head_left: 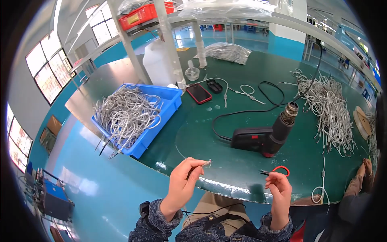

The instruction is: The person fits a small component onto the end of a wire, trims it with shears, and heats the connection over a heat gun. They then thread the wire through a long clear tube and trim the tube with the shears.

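My left hand [185, 181] is closed in a pinch on a thin cable end [208, 163], whose fine strands stick out past the fingertips. A thin clear thread trails from near it over the green table. To the right, my right hand [279, 195] has its fingers curled against small scissors [287, 169] with a red handle loop. Their dark blades point left, and the fingers cover the middle of them. Beyond the hands, a black heat gun [258, 139] rests on the table with its metal nozzle tilted up.
At the left, a blue tray [159, 131] holds many grey cables. A phone [198, 93], a black case [214, 86], a clear bottle [192, 72] and a white jug [158, 62] stand farther back. Cable bundles [326, 109] and a spool [361, 123] lie right, near another person's hands [366, 167].
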Demonstrator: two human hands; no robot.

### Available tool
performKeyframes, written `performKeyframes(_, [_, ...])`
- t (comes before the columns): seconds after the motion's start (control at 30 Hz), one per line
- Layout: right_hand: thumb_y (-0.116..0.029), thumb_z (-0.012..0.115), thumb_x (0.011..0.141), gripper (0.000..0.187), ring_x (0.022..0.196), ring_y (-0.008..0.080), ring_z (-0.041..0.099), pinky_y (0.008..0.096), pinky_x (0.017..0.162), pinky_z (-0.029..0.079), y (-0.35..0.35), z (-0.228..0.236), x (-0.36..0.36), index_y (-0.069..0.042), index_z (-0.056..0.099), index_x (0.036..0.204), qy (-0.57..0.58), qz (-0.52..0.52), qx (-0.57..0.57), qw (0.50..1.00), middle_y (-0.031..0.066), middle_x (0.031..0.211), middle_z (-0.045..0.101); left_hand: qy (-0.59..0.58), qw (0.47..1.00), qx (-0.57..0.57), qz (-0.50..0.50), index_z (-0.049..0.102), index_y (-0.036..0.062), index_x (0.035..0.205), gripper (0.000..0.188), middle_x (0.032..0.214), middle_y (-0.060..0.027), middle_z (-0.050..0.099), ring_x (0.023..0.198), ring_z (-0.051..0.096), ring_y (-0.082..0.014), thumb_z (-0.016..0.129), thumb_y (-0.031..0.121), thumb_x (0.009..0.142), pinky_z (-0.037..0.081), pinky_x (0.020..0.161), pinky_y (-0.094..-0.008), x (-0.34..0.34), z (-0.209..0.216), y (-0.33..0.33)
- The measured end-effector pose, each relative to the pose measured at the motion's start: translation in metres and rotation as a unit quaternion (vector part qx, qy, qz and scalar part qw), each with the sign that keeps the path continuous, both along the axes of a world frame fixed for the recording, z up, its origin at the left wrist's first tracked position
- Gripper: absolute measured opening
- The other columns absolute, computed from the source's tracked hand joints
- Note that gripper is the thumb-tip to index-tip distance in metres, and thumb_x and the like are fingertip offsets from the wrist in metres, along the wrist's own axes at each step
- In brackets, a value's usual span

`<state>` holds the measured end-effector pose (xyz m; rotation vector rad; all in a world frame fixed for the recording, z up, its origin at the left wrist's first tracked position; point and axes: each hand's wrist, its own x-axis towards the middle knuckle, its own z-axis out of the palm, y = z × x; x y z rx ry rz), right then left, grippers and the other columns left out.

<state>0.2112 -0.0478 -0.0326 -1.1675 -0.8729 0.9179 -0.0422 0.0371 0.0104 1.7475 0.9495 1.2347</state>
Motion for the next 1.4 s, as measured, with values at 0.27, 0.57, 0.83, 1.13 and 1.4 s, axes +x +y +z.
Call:
performKeyframes(0.27, [0.01,0.048,0.077,0.031,0.077,0.0124,0.055,0.0249,0.069,0.046,-0.004,-0.017,0.009,0.002,0.057,0.106,0.02,0.001,-0.008,1.0,0.0082,0.091,0.058,0.013,0.868,0.341,0.36,0.062,0.0006,0.095,0.017,0.085,-0.0075,0.059,0.077,0.053,-0.0173,0.051,-0.009,0.087,0.041,0.067,-0.0256,-0.065,0.035,0.038])
performKeyframes(0.57, [0.009,0.051,0.078,0.03,0.078,0.0123,0.057,0.0253,0.069,0.048,-0.023,-0.018,0.02,0.002,0.058,0.107,0.034,-0.011,-0.012,0.999,0.0077,0.091,0.059,0.482,0.734,0.326,0.35,0.067,0.0081,0.083,0.013,0.082,-0.0111,0.062,0.083,0.055,-0.0305,0.054,0.01,0.084,0.043,0.073,-0.0421,-0.199,-0.008,0.217])
performKeyframes(0.83, [0.003,0.054,0.083,0.03,0.085,0.0163,0.057,0.0273,0.071,0.048,-0.039,-0.017,0.109,-0.004,0.059,0.111,-0.333,-0.184,-0.022,0.925,0.0064,0.096,0.058,0.441,0.774,0.291,0.349,0.055,0.0012,0.121,0.031,0.124,-0.0191,0.051,0.118,0.045,-0.0344,0.047,0.01,0.092,0.033,0.102,-0.043,-0.202,-0.023,0.211])
performKeyframes(1.13, [-0.013,0.068,0.076,0.02,0.085,0.0328,0.059,0.0425,0.073,0.051,-0.037,-0.042,0.231,-0.006,0.061,0.093,-0.633,-0.329,-0.36,0.602,0.0133,0.093,0.06,0.272,0.902,0.281,0.182,0.058,0.0001,0.111,0.026,0.12,-0.0154,0.052,0.116,0.048,-0.0308,0.053,0.003,0.086,0.034,0.1,-0.0397,-0.038,-0.016,0.048])
performKeyframes(1.4, [-0.014,0.066,0.079,0.015,0.081,0.0319,0.059,0.042,0.069,0.049,-0.033,-0.046,0.235,-0.005,0.058,0.087,-0.623,-0.315,-0.293,0.653,0.0123,0.084,0.06,0.187,0.967,0.17,0.036,0.061,0.0015,0.102,0.023,0.111,-0.0139,0.055,0.108,0.052,-0.0291,0.056,0.0,0.08,0.038,0.094,-0.0365,0.022,-0.031,0.006])
